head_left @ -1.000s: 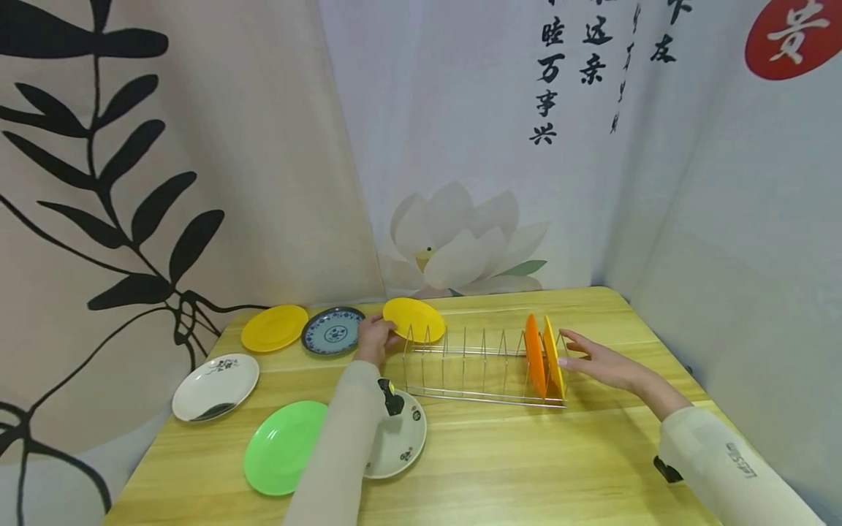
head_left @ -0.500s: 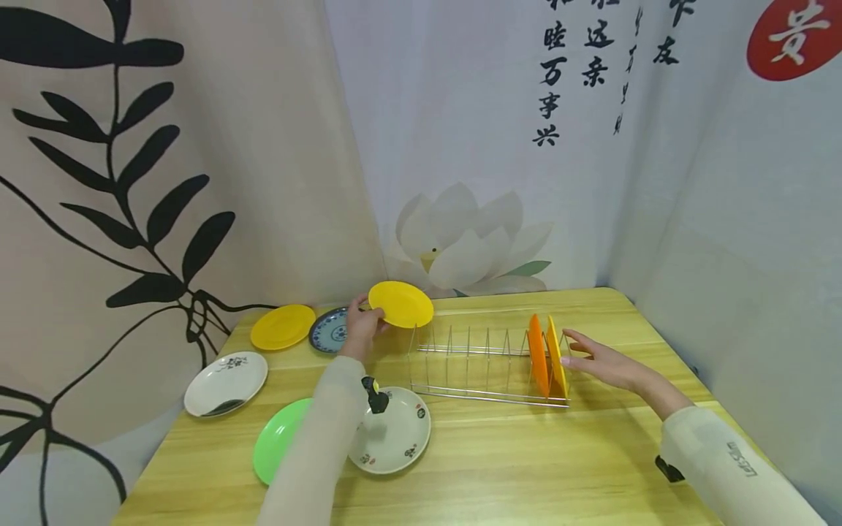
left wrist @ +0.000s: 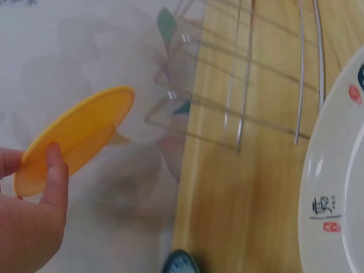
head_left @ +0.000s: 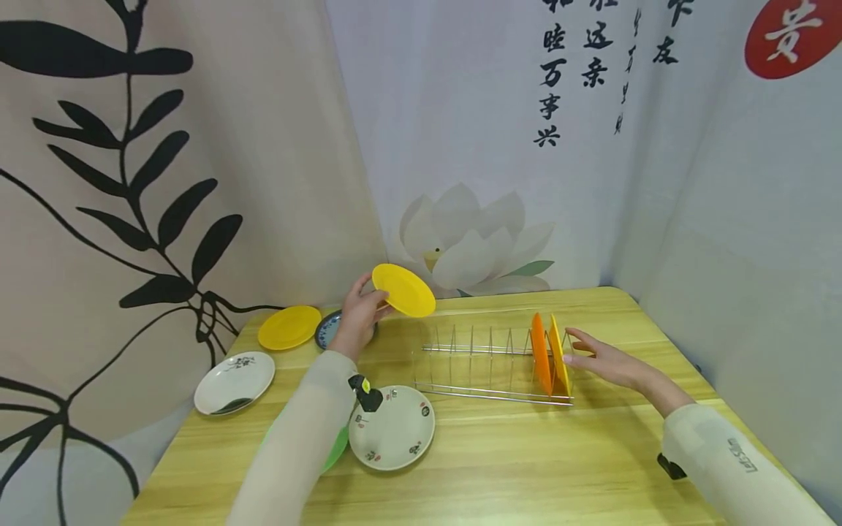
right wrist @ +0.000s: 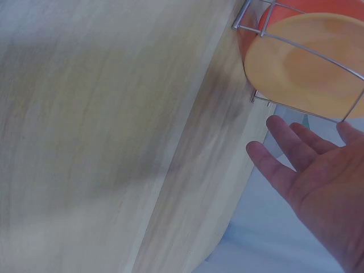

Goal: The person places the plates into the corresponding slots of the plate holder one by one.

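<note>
My left hand (head_left: 357, 318) pinches a small yellow plate (head_left: 404, 291) by its left edge, thumb on the face, and holds it tilted above the table's back edge. To the right and lower stands a wire dish rack (head_left: 487, 395). In its right end an orange plate (head_left: 541, 354) and another yellow plate (head_left: 559, 363) stand on edge. My right hand (head_left: 608, 363) is at the rack's right end, fingers extended and apart; in the right wrist view a fingertip (right wrist: 348, 132) lies close to the end wire, though contact is unclear.
On the left of the wooden table (head_left: 500, 460) lie a yellow plate (head_left: 289, 327), a blue-patterned plate (head_left: 327, 330) partly behind my hand, and a white plate (head_left: 234, 382). A flowered white plate (head_left: 392, 431) lies before the rack; a green plate (head_left: 337, 449) is mostly under my left sleeve.
My left hand has lifted the yellow plate from the table beside the rack's left end, up and slightly back. The right hand keeps its place at the rack's end.
</note>
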### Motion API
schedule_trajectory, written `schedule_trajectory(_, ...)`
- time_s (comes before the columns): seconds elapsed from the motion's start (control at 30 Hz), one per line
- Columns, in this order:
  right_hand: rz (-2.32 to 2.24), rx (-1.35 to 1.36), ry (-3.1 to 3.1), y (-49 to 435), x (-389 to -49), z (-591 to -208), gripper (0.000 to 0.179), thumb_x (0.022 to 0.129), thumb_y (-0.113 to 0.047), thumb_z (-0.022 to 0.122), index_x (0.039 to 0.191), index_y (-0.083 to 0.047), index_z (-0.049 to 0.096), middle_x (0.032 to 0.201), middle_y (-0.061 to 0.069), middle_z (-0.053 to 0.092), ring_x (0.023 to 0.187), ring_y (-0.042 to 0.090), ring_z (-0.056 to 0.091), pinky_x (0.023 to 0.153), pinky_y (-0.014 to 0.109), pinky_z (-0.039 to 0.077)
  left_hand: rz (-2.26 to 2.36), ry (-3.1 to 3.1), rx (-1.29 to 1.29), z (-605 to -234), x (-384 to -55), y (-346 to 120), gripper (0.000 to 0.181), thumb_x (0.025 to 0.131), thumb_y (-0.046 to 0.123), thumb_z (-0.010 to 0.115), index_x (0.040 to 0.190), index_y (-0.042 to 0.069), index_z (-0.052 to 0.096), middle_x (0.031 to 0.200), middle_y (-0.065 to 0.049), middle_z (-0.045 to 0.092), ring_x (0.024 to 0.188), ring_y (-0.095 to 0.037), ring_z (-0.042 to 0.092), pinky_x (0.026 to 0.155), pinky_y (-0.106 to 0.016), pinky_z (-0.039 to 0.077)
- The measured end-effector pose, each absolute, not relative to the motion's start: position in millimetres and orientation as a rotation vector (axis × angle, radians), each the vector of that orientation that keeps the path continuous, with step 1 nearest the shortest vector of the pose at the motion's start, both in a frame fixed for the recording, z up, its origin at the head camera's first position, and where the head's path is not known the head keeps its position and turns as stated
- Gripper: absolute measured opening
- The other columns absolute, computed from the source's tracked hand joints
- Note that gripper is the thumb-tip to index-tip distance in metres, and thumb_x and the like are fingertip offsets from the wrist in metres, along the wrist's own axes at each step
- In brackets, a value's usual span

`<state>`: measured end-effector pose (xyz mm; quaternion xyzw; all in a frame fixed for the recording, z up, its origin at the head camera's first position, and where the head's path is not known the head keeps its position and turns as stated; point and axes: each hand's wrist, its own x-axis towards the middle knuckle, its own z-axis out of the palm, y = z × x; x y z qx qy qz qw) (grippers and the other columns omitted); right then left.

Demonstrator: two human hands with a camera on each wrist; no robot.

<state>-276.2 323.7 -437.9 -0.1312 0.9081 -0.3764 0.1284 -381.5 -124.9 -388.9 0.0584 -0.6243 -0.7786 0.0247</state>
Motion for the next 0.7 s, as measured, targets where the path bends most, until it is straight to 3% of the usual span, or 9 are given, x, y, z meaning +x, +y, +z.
schedule_trajectory(0.47,-1.106,-0.399,2.635,324,-277,-439,0.08,0.102,-0.047,0.048,0.159,-0.008,0.007,0.153,0.038,0.022,0.132,0.06,0.032,0.098,0.075,0.033,-2.543,-1.933,-0.073,-368,-355,-84,0.067,0.092,-0.004,0.065,0.15,0.019,0.042,0.126,-0.019,0.057,0.105,-0.032,0.065,0.084,-0.037,0.058)
schedule_trajectory(0.7,-1.114,-0.41,2.632,325,-276,-440,0.079,0.103,-0.046,0.047,0.159,-0.008,0.007,0.152,0.038,0.021,0.132,0.06,0.032,0.098,0.075,0.032,-2.563,-1.963,-0.169,-361,-340,-56,0.062,0.091,-0.006,0.065,0.146,0.018,0.048,0.123,-0.02,0.057,0.098,-0.029,0.067,0.087,-0.044,0.056)
